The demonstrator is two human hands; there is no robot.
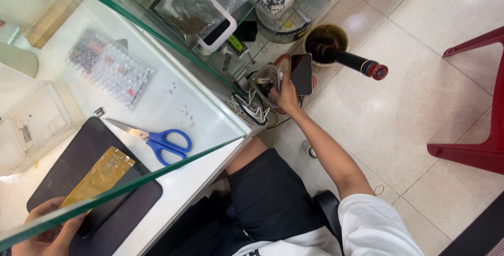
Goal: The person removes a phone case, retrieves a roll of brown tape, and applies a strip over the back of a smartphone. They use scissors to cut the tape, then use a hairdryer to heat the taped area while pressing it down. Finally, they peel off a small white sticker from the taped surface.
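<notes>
Room: we sit at a white desk [173, 103] with a green-edged glass pane over it; pale floor tiles [420, 35] run off to our right, where a red plastic chair [472, 145] stands well apart.
Desk: a black mat [79, 166] lies near us, blue-handled scissors [163, 140] just beside its far edge, a bubble-wrap packet [110, 67] farther off, and a clear plastic box [37, 119] at the left.
Left hand: our left hand [47, 232] rests at the near corner of the mat, fingers curled around the end of a yellow foil pouch [100, 176] that lies flat on the mat (the glass edge crosses the view here, so the exact pinch is hard to read).
Right hand: our right hand [287, 96] reaches down off the desk, fingers closed on a dark smartphone [301, 73] held screen-up above a small clear tub of cables [262, 85].
Floor clutter: a dark bottle with a red cap [357, 63] lies across a round tin [325, 38] just beyond the phone.
Step in hand: we judge the phone is being picked up from the low clutter while the pouch waits on the mat.
Next move calls for: a steady lift clear of the white cables [252, 109], then room on the mat beside the pouch.
</notes>
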